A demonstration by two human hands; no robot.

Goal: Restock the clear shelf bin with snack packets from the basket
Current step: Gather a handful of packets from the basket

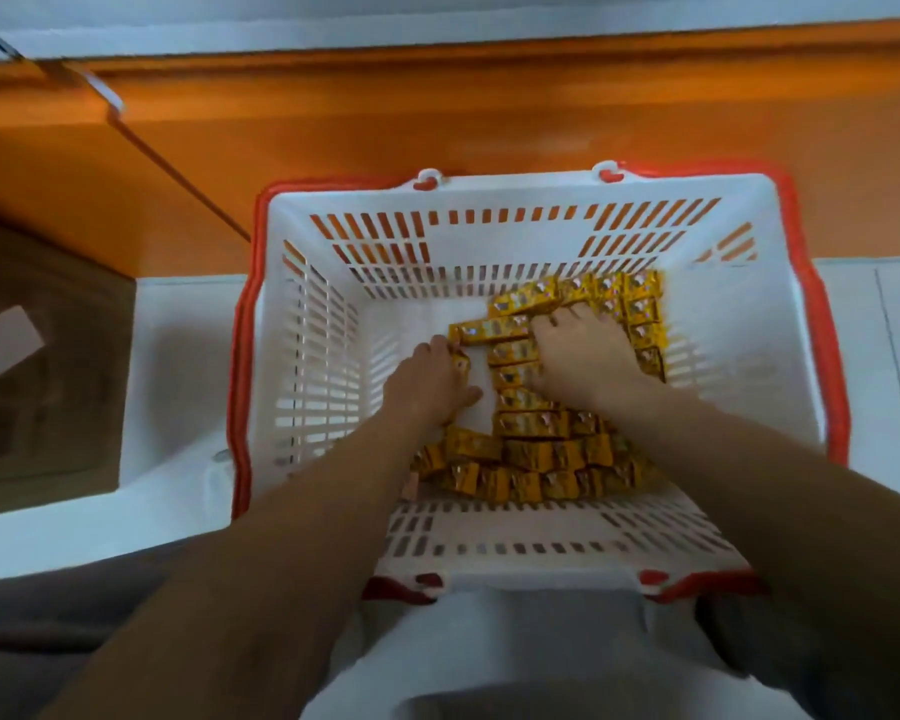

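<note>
A white slotted basket with a red rim and red handles stands on the floor in front of me. Several yellow snack packets lie in rows on its bottom, mostly at the right and near side. Both my hands reach down into it. My left hand is curled around a yellow packet at the left end of the rows. My right hand lies palm down on the packets at the middle right, fingers spread over them. The clear shelf bin is not in view.
An orange shelf base runs across the far side behind the basket. A brown cardboard box with a white label sits at the left. Pale floor tiles surround the basket. My knees frame the bottom edge.
</note>
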